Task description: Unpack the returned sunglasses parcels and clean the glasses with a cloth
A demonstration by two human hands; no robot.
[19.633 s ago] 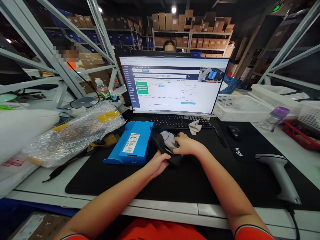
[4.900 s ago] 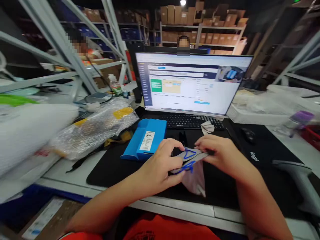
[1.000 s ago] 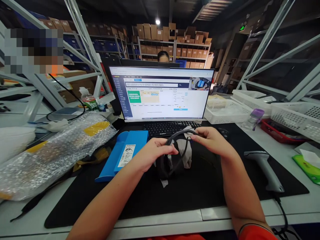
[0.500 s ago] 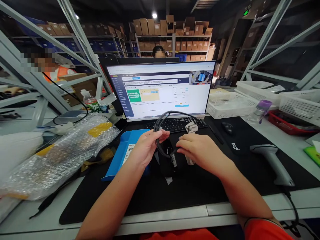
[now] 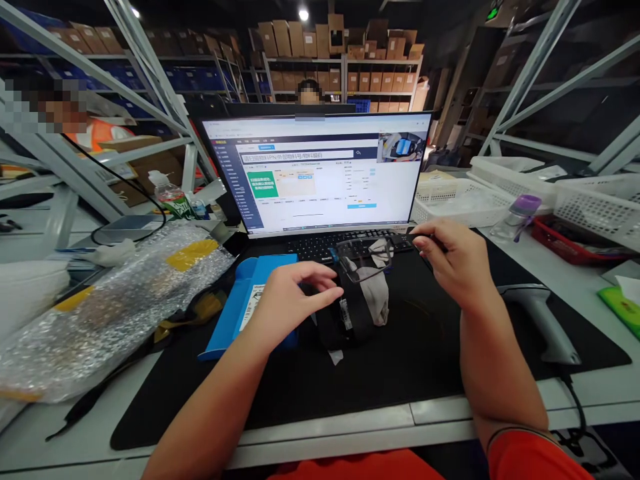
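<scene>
Fingers of right hand pinch the cable, left hand on pouch.

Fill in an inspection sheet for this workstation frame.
Surface: black desk mat on a white bench, black keyboard at its back.
Job's things: thin black looped cable, black fabric pouch, grey cloth bag.
Clutter: blue cardboard box, clear bubble-wrap sheet, grey barcode scanner.
Hands: left hand rests on the pouch, grip unclear; right hand pinches the cable's end.
Cables: scanner lead runs off the bench edge.
Surroundings: lit monitor, white mesh baskets, shelved cartons, person in orange at left.
</scene>
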